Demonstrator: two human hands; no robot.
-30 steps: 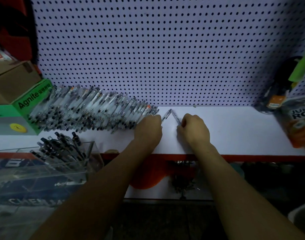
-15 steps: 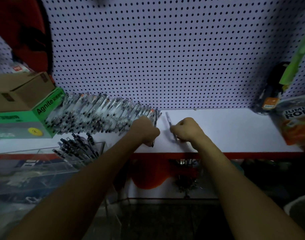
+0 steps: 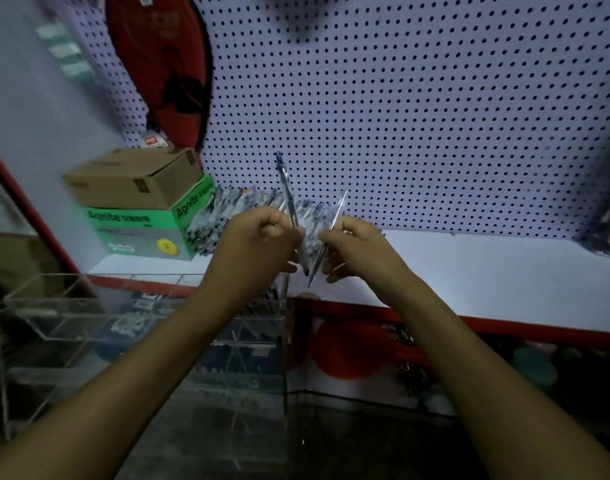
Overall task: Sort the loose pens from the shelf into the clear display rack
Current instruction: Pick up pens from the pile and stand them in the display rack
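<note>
Each hand pinches one pen above the shelf (image 3: pixel 469 268). The left hand (image 3: pixel 258 244) holds its pen (image 3: pixel 286 192) near upright. The right hand (image 3: pixel 359 251) holds its pen (image 3: pixel 333 230) tilted. The clear display rack (image 3: pixel 88 317) sits below-left, nearer the left hand.

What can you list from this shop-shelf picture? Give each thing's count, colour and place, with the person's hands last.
clear-barrelled pen with dark clip: one, held upright above the shelf edge.
clear-sleeved pen: one, tilted, beside the first.
row of loose clear pens: many, leaning against the pegboard.
clear acrylic display rack: one, lower left.
white shelf with red edge: one, centre.
pale perforated pegboard: one, behind.
green Agnite box: one, left.
brown cardboard box: one, on the green box.
red and black paddle: one, hanging upper left.
left hand: grips the dark-clipped pen.
right hand: grips the sleeved pen.
</note>
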